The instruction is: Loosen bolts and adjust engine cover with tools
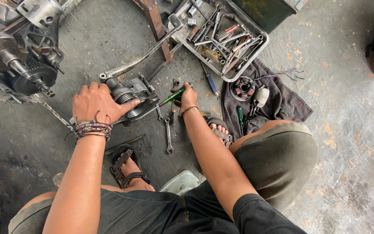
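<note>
Grey cast-metal engine part (130,97) sits on the concrete floor (334,130), between the person's 2 sandalled feet and a larger engine assembly (22,52) at upper left. A long kick lever (146,54) runs from the part up toward the tool tray.

Left hand (96,104): palm down on the part, fingers spread and curled over its top and left side, thumb along the near edge; it presses the part to the floor. Braided bracelets (92,129) at the wrist.

Right hand (188,97): fingers closed around the handle of a green screwdriver (172,95). The shaft points left and down toward the right side of the part; the tip seems to meet the casing, but the contact point is too small to confirm.

Surroundings:
- 1 open-ended spanner (168,136) flat on the floor just below the part, smaller bits beside it.
- Blue-handled screwdriver (211,82) on the floor, right of the right hand.
- Metal tray (262,41) at top centre, full of spanners and drivers.
- Dark cloth (286,102) to the right carrying a round stator coil (242,89) and a green-handled tool (240,117).

Person crouches, dark shorts, knees at both sides of the view
</note>
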